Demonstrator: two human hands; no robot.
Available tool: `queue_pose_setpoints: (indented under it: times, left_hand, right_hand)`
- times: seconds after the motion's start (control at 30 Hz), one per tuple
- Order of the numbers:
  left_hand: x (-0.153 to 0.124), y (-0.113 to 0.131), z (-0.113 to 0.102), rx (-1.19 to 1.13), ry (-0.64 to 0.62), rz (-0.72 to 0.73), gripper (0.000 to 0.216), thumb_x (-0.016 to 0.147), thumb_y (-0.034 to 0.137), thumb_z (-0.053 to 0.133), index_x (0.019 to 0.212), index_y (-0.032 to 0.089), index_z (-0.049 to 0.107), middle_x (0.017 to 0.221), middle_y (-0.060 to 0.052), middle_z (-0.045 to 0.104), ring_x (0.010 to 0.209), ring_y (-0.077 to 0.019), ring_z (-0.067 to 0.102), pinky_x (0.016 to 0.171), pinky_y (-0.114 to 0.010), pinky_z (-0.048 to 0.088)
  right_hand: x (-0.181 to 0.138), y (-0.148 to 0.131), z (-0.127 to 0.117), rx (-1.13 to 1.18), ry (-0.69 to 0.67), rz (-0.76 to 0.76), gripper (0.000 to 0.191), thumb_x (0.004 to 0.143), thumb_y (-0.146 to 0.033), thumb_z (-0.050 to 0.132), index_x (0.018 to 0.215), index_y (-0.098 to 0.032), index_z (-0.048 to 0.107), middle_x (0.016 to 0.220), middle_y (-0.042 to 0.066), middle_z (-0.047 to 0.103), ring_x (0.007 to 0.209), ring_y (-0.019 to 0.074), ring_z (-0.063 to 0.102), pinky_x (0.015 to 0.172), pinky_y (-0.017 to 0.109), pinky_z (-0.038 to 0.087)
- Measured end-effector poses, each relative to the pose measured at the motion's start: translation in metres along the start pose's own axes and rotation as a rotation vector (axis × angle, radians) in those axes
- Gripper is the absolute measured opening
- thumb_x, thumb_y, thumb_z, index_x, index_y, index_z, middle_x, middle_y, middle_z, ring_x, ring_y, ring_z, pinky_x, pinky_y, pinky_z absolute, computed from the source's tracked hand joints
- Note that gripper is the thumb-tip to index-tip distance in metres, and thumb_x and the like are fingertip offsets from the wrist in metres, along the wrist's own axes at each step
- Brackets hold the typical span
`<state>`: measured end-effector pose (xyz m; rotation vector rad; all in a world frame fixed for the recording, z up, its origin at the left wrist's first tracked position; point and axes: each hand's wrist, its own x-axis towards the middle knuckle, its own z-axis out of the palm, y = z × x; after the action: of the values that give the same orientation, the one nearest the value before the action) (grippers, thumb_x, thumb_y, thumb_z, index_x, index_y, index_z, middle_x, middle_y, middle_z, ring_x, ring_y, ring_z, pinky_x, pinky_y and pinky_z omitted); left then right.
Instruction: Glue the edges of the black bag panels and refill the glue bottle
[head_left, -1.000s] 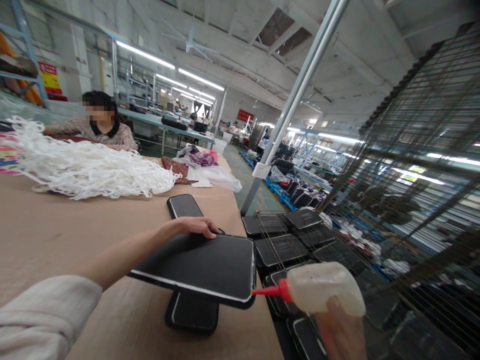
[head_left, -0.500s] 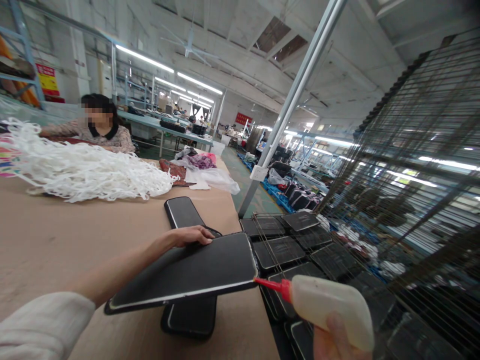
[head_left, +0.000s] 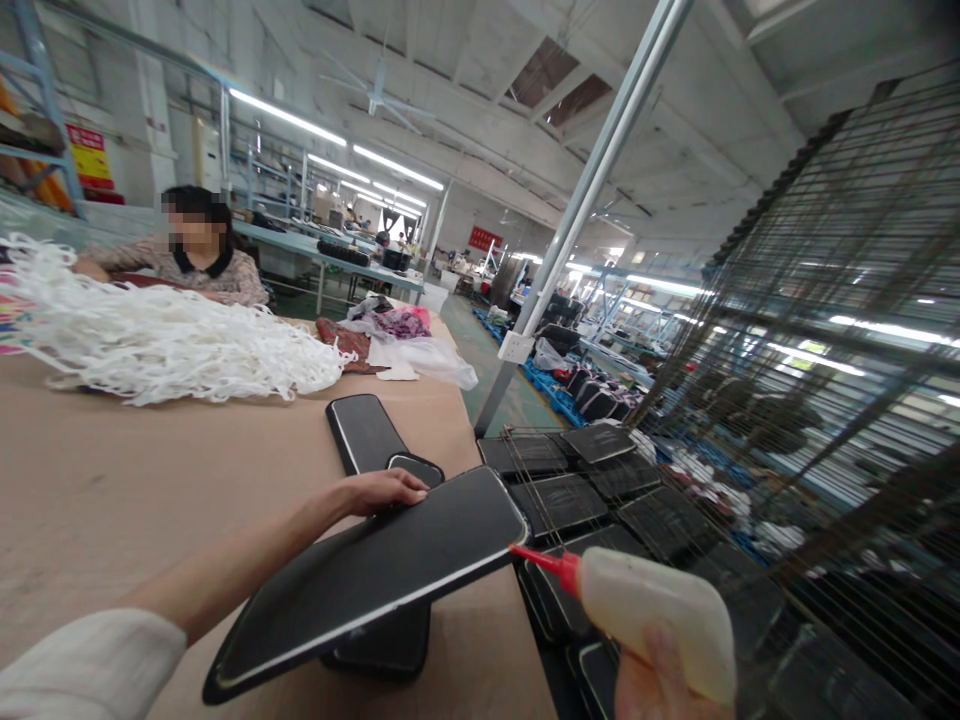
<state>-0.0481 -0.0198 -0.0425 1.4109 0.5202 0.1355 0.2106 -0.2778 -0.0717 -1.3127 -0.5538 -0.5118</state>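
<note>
My left hand (head_left: 386, 490) grips the far edge of a flat black panel (head_left: 382, 570) with rounded corners, held tilted above the table. A pale glue line runs along the panel's near edge and round its right corner. In my right hand (head_left: 660, 665) is a translucent squeeze bottle (head_left: 652, 610) of yellowish glue, its red nozzle tip at the panel's right corner. Under the panel lie other black padded pieces (head_left: 367, 430), partly covered by it.
A heap of white strips (head_left: 180, 340) lies on the brown-topped table (head_left: 97, 480), with a person (head_left: 199, 250) seated behind it. Right of the table edge, several black panels (head_left: 559, 505) rest on a wire rack beside raised wire shelves (head_left: 825, 300). A metal post (head_left: 577, 200) stands beyond.
The panel has turned in my left hand: its left end is lower and its right corner slightly further right. The bottle has shifted slightly left, its nozzle tip a little higher.
</note>
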Motion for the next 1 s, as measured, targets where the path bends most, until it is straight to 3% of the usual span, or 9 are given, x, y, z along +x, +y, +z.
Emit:
queue_pose_setpoints:
  times: [0.17, 0.47, 0.7, 1.0]
  left_hand:
    - [0.004, -0.003, 0.000, -0.013, 0.002, -0.009, 0.040, 0.064, 0.046, 0.072, 0.088, 0.014, 0.070, 0.090, -0.007, 0.071, 0.073, -0.0175, 0.064, 0.074, -0.028, 0.047]
    - [0.009, 0.000, 0.008, -0.023, 0.053, -0.026, 0.040, 0.063, 0.048, 0.073, 0.082, 0.012, 0.070, 0.077, -0.006, 0.071, 0.059, -0.0151, 0.061, 0.062, -0.026, 0.046]
    - [0.018, -0.003, 0.007, -0.070, 0.108, -0.054, 0.041, 0.059, 0.049, 0.075, 0.072, 0.012, 0.069, 0.069, -0.004, 0.069, 0.052, -0.0135, 0.059, 0.064, -0.028, 0.046]
    - [0.034, 0.000, 0.008, -0.090, 0.165, -0.052, 0.047, 0.045, 0.050, 0.080, 0.068, 0.011, 0.067, 0.065, -0.005, 0.068, 0.054, -0.0158, 0.059, 0.062, -0.030, 0.045]
  right_hand:
    - [-0.014, -0.013, 0.008, 0.166, -0.029, 0.093, 0.038, 0.053, -0.029, 0.081, 0.085, -0.016, 0.064, 0.085, 0.014, 0.066, 0.087, 0.0368, 0.061, 0.062, 0.049, 0.053]
    - [-0.016, -0.023, 0.010, 0.255, -0.203, 0.269, 0.055, 0.054, -0.031, 0.082, 0.102, -0.013, 0.061, 0.091, 0.014, 0.068, 0.094, 0.0378, 0.061, 0.070, 0.050, 0.053]
    - [-0.030, -0.017, 0.022, 0.256, -0.227, 0.395, 0.072, 0.058, -0.043, 0.078, 0.117, -0.011, 0.052, 0.095, 0.014, 0.067, 0.087, 0.0329, 0.063, 0.069, 0.047, 0.054]
    - [-0.033, 0.001, 0.023, 0.285, -0.244, 0.463, 0.059, 0.053, -0.037, 0.082, 0.100, -0.009, 0.060, 0.077, 0.009, 0.068, 0.075, 0.0270, 0.064, 0.063, 0.038, 0.055]
